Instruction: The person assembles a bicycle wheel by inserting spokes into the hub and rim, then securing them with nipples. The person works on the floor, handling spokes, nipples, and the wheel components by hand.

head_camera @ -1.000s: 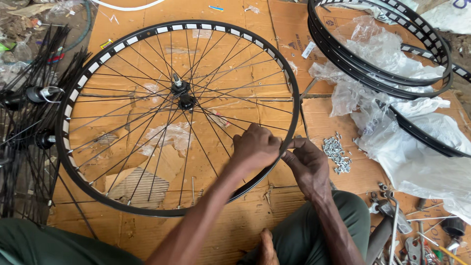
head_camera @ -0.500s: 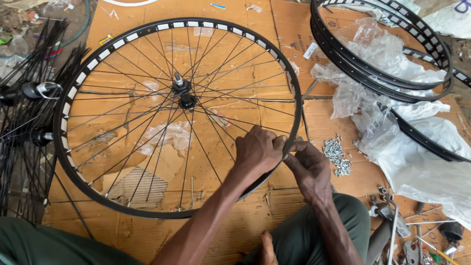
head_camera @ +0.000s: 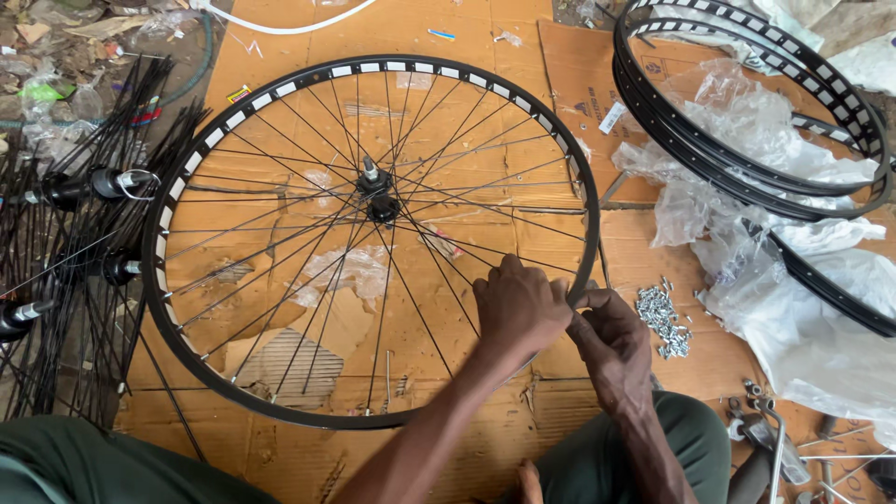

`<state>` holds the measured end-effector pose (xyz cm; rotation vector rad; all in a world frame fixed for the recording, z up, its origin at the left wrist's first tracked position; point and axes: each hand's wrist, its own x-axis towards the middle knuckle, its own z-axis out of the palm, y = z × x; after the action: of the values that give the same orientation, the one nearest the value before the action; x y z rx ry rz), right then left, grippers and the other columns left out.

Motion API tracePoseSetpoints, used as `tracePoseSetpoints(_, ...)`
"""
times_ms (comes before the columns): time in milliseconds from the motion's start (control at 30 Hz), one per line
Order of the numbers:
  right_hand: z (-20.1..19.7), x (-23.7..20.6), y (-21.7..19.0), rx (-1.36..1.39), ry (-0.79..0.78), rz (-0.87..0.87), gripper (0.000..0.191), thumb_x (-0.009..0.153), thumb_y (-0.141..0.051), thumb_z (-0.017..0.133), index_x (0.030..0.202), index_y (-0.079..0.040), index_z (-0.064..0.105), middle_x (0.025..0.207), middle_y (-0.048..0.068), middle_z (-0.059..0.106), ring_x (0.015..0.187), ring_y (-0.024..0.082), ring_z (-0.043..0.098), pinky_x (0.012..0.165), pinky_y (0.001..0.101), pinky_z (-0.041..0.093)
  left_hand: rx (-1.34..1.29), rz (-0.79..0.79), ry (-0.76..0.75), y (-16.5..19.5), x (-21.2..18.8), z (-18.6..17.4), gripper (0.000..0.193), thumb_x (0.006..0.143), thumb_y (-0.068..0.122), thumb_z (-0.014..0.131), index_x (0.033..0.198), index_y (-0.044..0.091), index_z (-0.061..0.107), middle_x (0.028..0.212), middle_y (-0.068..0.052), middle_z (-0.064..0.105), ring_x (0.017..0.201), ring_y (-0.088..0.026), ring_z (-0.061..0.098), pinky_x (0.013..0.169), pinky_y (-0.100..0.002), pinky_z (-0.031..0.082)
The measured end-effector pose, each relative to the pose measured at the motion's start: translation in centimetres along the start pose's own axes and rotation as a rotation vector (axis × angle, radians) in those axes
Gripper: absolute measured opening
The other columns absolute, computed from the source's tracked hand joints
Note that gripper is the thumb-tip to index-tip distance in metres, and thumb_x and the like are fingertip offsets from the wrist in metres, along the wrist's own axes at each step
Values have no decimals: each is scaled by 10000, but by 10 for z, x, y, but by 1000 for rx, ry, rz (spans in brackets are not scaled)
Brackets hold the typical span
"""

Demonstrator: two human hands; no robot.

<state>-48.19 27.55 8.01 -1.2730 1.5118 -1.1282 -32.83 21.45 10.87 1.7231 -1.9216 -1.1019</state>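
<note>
Surface: flattened cardboard sheets (head_camera: 467, 37) on the ground. Far left, loose hubs with spokes (head_camera: 65, 243). Centre, a black bicycle wheel (head_camera: 187, 177) lying flat, axle pointing up at the camera, hub (head_camera: 378, 191) mid-rim. Left hand (head_camera: 518, 303) curled over the rim's lower-right arc, gripping spokes; right hand (head_camera: 611, 341) just beside it, fingers pinched at the rim. Right: spoke nipples (head_camera: 663, 317), bare rims (head_camera: 747, 140), plastic wrap (head_camera: 821, 308).

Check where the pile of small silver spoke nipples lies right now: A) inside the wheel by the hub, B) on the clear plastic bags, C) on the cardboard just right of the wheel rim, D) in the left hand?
C: the spoke nipples lie on bare cardboard outside the wheel rim, just beyond the right hand.
</note>
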Motion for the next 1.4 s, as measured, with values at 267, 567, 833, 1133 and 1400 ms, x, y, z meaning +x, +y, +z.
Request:
tracePoseSetpoints(267,4,1,-4,11,17,38,146,908,-24,712,1052,-13,691,626,-39,541,520,30,366,465,234,236,-225,145,99,-25,7,-7,348,934,396,606,963,73,731,1002,-173,643,909,-299,676,760,-454,549)
tracePoseSetpoints(567,6,5,2,-100,50,57,130,930,-47,671,1050,-11,706,616,-20,543,495,34,374,430,237,238,463,-106,1035,-246,88,-175,303,1034,137,593,1300,-5,625,1047,-187,683,912,-355,694,731,-479,565)
tracePoseSetpoints(833,1,10,24,54,59,156,193,925,-9,633,1107,35,676,705,21,618,527,40,389,462,228,267,380,-254,609,-384,111,-288,177,882,149,725,995,27,787,1058,-242,724,956,-373,706,870,-467,560)
tracePoseSetpoints(1133,6,11,21,-62,25,50,184,950,-2,620,1120,27,686,765,69,641,549,62,437,475,239,331,113,-484,478,-407,135,-302,66,893,16,665,883,19,730,966,-250,740,892,-362,725,726,-519,572)
tracePoseSetpoints(1400,18,7,6,113,110,56,158,931,53,617,1088,44,622,791,70,616,602,64,463,505,229,328,70,-421,488,-403,114,-300,195,898,152,733,1068,74,788,1048,-179,760,949,-299,738,846,-386,561)
